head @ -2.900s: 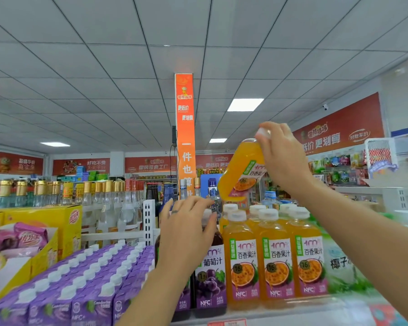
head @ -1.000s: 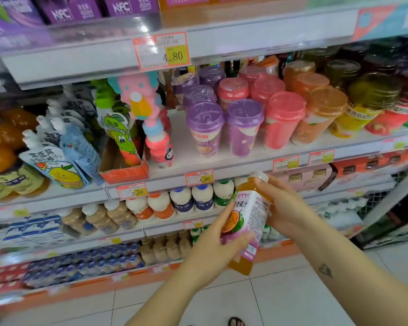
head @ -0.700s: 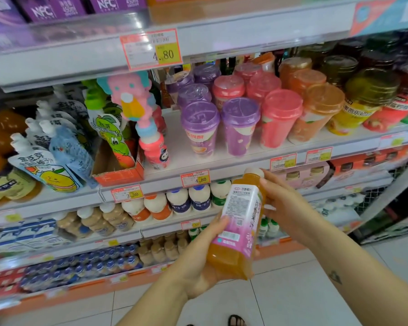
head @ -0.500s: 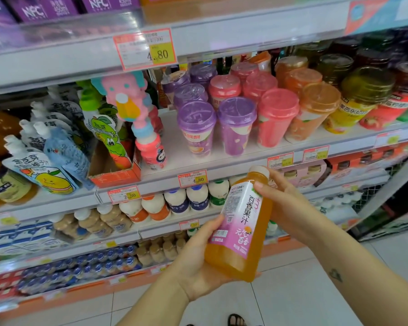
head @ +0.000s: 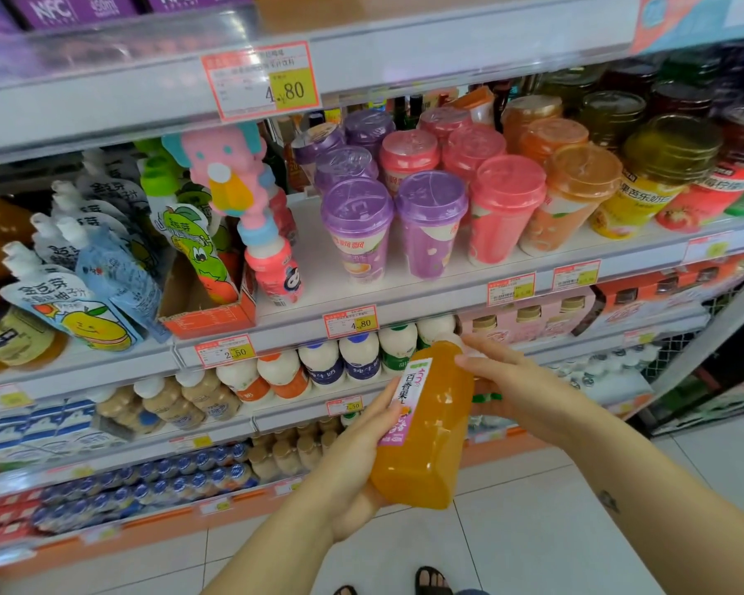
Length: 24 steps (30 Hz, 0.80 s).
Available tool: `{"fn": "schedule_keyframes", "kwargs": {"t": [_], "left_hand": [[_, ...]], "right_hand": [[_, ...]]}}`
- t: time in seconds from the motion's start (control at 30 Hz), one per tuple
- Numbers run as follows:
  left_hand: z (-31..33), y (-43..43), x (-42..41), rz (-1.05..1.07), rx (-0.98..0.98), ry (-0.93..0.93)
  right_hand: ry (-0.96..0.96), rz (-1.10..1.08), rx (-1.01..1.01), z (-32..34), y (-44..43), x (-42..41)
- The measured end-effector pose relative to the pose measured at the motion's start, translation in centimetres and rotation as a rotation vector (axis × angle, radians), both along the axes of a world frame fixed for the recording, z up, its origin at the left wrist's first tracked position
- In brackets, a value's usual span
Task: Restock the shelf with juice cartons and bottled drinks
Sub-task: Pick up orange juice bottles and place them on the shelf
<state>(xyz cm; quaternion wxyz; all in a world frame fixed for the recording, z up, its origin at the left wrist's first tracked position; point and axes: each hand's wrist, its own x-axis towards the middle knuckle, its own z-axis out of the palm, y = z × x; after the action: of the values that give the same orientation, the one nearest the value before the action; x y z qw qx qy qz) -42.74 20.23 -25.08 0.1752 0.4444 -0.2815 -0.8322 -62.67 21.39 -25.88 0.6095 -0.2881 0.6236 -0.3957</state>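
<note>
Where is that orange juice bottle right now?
In the head view the orange juice bottle is low and centre, tilted, in front of the shelves. The left hand grips its lower body and the right hand its cap end, just below the white bottles.

You've got bright, even overhead light, with soft shadows under the shelves (head: 314, 259). Glare washes the clear top rail (head: 104, 66). The juice bottle (head: 430, 448) at centre is sharp. Wide-angle bends the edges; bottom-left small bottles (head: 117, 496) and top-right jars (head: 679, 135) smear.
</note>
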Motion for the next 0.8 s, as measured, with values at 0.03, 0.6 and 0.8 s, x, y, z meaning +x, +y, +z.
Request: {"fn": "schedule_keyframes", "kwargs": {"t": [0.03,0.6,0.8], "left_hand": [[-0.1,0.0,0.1,0.025,0.064,0.013],[0.8,-0.7,0.6,0.017,-0.409,-0.287],[1.5,0.5,0.6,-0.025,-0.852,-0.345]], "right_hand": [[-0.005,0.022,0.02,-0.2,0.1,0.1],[-0.054,0.15,-0.003,1.4,0.7,2.6],[-0.217,0.086,-0.067,2.6,0.7,4.5]]}}
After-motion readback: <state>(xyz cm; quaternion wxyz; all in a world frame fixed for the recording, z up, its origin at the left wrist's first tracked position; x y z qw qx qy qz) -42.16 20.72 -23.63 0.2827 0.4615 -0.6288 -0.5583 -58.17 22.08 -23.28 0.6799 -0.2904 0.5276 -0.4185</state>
